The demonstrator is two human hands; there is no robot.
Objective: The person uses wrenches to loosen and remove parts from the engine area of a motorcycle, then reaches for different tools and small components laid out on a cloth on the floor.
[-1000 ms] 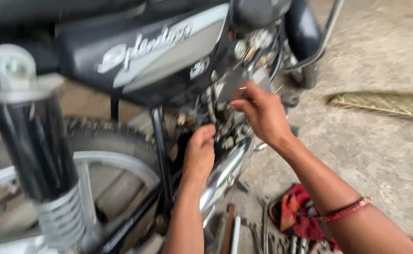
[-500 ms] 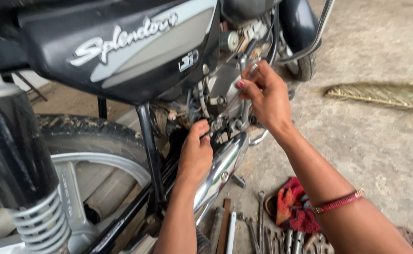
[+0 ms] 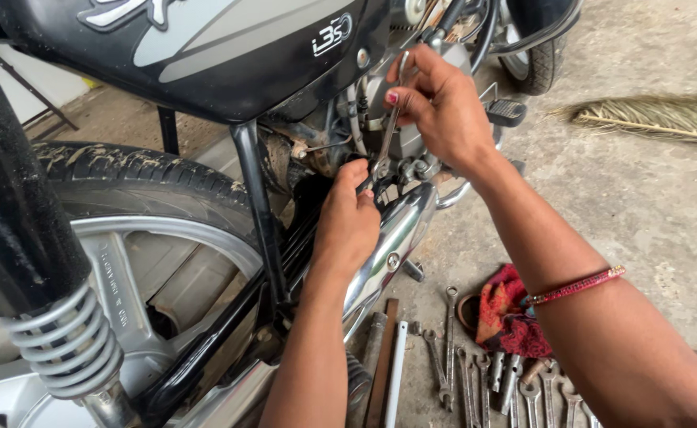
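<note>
Wrench now upright, slim, steel

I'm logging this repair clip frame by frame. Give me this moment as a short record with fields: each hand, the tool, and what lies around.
left hand: at the fitting beside the chrome exhaust pipe, fingers at the spanner's lower end
right hand: grips the top of a slim spanner, held near upright
machine: black motorcycle, rear wheel, shock spring
floor: row of spanners, red cloth, broom
</note>
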